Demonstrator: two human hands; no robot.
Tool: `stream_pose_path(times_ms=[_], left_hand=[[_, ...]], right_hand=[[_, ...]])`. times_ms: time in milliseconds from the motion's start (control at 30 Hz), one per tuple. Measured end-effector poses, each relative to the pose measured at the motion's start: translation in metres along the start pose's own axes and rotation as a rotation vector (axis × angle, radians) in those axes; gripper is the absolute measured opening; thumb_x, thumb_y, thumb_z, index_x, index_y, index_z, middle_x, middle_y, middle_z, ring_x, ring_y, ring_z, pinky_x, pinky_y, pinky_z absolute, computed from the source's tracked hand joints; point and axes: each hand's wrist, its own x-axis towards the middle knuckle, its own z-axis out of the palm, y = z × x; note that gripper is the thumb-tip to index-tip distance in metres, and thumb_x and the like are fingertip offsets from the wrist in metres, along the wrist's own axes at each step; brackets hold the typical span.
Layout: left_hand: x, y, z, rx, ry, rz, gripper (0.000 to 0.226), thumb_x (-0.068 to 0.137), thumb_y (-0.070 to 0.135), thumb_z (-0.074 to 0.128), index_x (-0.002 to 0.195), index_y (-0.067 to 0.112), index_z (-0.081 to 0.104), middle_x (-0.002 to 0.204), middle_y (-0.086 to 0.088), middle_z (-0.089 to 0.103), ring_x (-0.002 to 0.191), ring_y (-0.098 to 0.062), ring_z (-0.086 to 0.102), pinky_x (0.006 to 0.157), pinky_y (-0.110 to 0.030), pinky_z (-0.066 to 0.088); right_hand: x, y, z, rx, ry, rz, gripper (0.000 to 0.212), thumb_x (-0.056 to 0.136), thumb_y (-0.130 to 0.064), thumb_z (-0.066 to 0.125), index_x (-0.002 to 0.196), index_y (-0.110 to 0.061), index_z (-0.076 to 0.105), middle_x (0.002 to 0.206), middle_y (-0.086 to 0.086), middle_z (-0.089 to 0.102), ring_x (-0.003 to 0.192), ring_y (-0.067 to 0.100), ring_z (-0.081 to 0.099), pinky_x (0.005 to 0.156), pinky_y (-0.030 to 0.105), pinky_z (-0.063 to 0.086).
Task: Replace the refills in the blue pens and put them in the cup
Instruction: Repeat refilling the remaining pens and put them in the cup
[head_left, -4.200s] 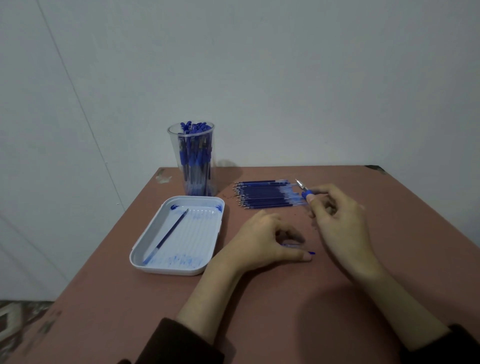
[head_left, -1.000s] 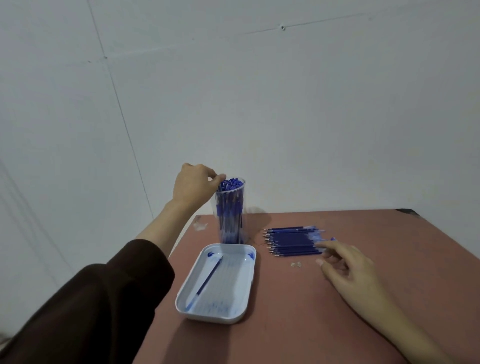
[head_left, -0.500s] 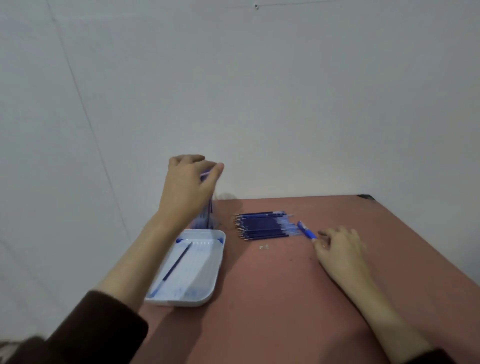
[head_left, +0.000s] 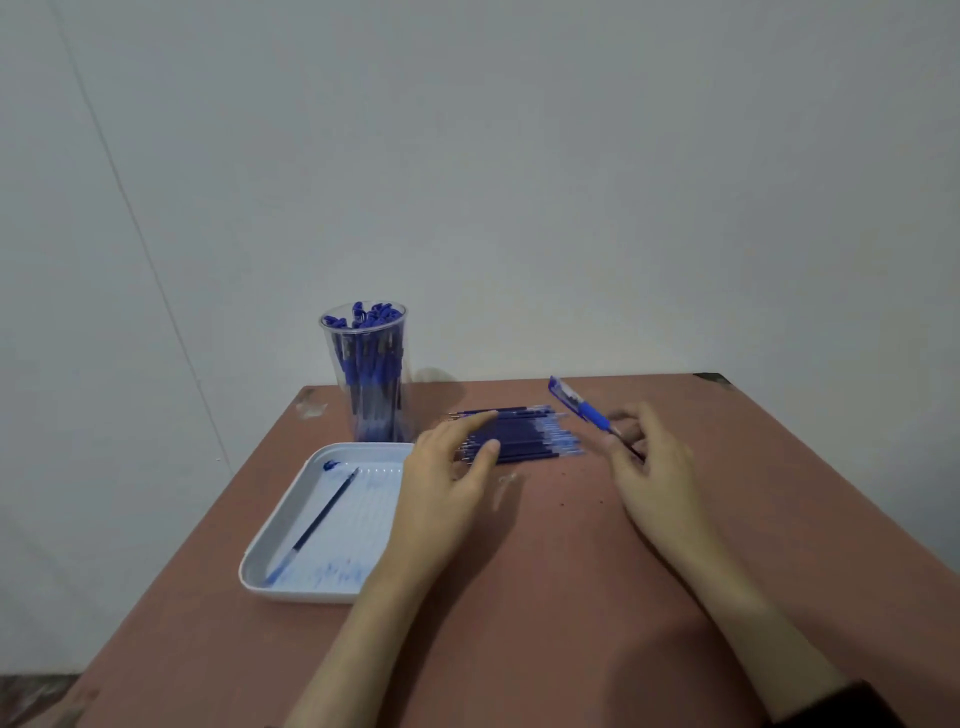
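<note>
A clear cup (head_left: 363, 374) packed with several blue pens stands at the back left of the brown table (head_left: 545, 597). To its right lies a row of several blue refills (head_left: 524, 439). My left hand (head_left: 447, 478) reaches over the refills' left ends with fingers extended, touching them. My right hand (head_left: 649, 467) pinches a blue pen (head_left: 582, 408) near its tip, and the pen points up and to the left, off the table. A small clear part (head_left: 506, 478) lies on the table just in front of the refills.
A white tray (head_left: 280, 540) smeared with blue ink sits at the left, holding one used refill (head_left: 324, 512). A pale wall rises close behind the table. The table's left edge runs beside the tray.
My left hand came down from the cup to the refill row. My right hand lifted a blue pen off the table. The camera tilted down.
</note>
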Motion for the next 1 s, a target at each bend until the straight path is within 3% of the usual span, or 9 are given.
stream_pose_path(times_ms=[67, 133, 267, 333, 467, 600, 733, 1000], left_hand=[[-0.001, -0.002, 0.0, -0.061, -0.016, -0.012, 0.029, 0.091, 0.014, 0.06, 0.118, 0.024, 0.064, 0.108, 0.013, 0.064, 0.104, -0.01, 0.059, 0.08, -0.007, 0.043], [-0.004, 0.0, 0.001, -0.076, -0.035, -0.005, 0.03, 0.091, 0.015, 0.061, 0.118, 0.026, 0.063, 0.111, 0.016, 0.064, 0.105, -0.004, 0.059, 0.082, -0.01, 0.045], [-0.006, 0.002, 0.004, -0.083, -0.057, 0.053, 0.022, 0.089, 0.011, 0.064, 0.105, 0.024, 0.071, 0.099, 0.02, 0.064, 0.094, 0.004, 0.06, 0.075, -0.008, 0.045], [-0.006, 0.0, 0.005, -0.059, -0.079, 0.068, 0.017, 0.086, 0.008, 0.066, 0.096, 0.019, 0.074, 0.09, 0.015, 0.065, 0.083, 0.001, 0.062, 0.072, -0.012, 0.047], [-0.007, 0.001, 0.008, -0.075, -0.073, 0.066, 0.018, 0.082, 0.008, 0.071, 0.099, 0.015, 0.074, 0.093, 0.009, 0.063, 0.084, 0.002, 0.062, 0.072, -0.006, 0.046], [-0.007, 0.004, 0.008, -0.073, -0.05, 0.047, 0.014, 0.085, 0.014, 0.069, 0.098, 0.018, 0.073, 0.095, 0.008, 0.066, 0.085, 0.005, 0.061, 0.072, -0.005, 0.044], [-0.008, 0.005, 0.006, -0.083, -0.063, 0.018, 0.013, 0.086, 0.018, 0.068, 0.098, 0.021, 0.073, 0.096, 0.009, 0.067, 0.085, 0.003, 0.062, 0.071, -0.01, 0.046], [-0.008, 0.004, 0.005, -0.101, -0.114, 0.024, 0.022, 0.085, 0.016, 0.068, 0.106, 0.019, 0.073, 0.095, 0.012, 0.071, 0.086, 0.002, 0.065, 0.08, -0.013, 0.048]], right_hand=[[-0.004, -0.003, 0.001, -0.107, -0.057, -0.058, 0.025, 0.088, -0.043, 0.056, 0.113, -0.043, 0.058, 0.09, -0.014, 0.068, 0.087, 0.017, 0.062, 0.074, 0.038, 0.051], [-0.007, -0.004, 0.002, -0.13, -0.104, -0.177, 0.026, 0.086, -0.045, 0.057, 0.111, -0.042, 0.063, 0.092, -0.013, 0.069, 0.089, 0.017, 0.063, 0.074, 0.038, 0.05], [-0.013, -0.008, 0.008, -0.19, -0.223, -0.345, 0.03, 0.082, -0.047, 0.051, 0.109, -0.041, 0.063, 0.074, -0.017, 0.053, 0.073, 0.003, 0.051, 0.061, 0.03, 0.043], [-0.015, -0.01, 0.008, -0.231, -0.219, -0.355, 0.031, 0.082, -0.052, 0.051, 0.112, -0.048, 0.058, 0.072, -0.012, 0.056, 0.068, 0.003, 0.05, 0.057, 0.029, 0.043], [-0.019, -0.017, 0.008, -0.17, -0.237, -0.363, 0.019, 0.082, -0.036, 0.054, 0.097, -0.034, 0.065, 0.082, -0.015, 0.064, 0.074, 0.001, 0.055, 0.064, 0.032, 0.048], [-0.02, -0.021, 0.006, -0.197, -0.214, -0.33, 0.02, 0.085, -0.046, 0.055, 0.1, -0.038, 0.067, 0.086, -0.017, 0.069, 0.079, 0.005, 0.063, 0.067, 0.036, 0.051], [-0.021, -0.024, 0.001, -0.184, -0.159, -0.269, 0.019, 0.082, -0.044, 0.062, 0.099, -0.041, 0.07, 0.088, -0.019, 0.071, 0.08, 0.005, 0.065, 0.069, 0.033, 0.052], [-0.023, -0.026, -0.002, -0.276, -0.179, -0.271, 0.026, 0.081, -0.057, 0.053, 0.105, -0.055, 0.062, 0.085, -0.015, 0.072, 0.079, 0.014, 0.067, 0.065, 0.033, 0.05]])
